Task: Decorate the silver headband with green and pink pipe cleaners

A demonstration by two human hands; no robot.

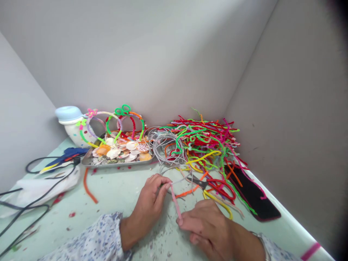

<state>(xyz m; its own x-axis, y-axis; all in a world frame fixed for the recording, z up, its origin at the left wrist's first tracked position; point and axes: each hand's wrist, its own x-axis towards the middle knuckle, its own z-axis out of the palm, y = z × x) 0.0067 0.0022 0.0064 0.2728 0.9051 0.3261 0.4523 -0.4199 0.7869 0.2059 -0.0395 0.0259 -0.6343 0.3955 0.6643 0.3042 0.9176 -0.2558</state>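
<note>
A short pink pipe cleaner (pixel 175 202) stretches between my two hands above the table. My left hand (pixel 149 201) pinches its upper end between thumb and forefinger. At that same fingertip a thin grey wire ends, curving back toward a coil of grey wire (pixel 166 146); whether the fingers grip it too, I cannot tell. My right hand (pixel 209 226) closes on the lower end of the pipe cleaner, near the table's front. Scissors with red handles (pixel 224 188) lie just beyond my right hand, beside yellow pipe cleaners (pixel 217 199) and orange ones.
A metal tray (pixel 119 165) of seashells (pixel 116 150) stands behind, with decorated headbands (pixel 122 123) above it. A pile of coloured pipe cleaners (pixel 203 137) fills the back right, partly over a black phone (pixel 255 199). Left are glue gun (pixel 66 156), black cables (pixel 24 210) and a white-and-blue container (pixel 73 127).
</note>
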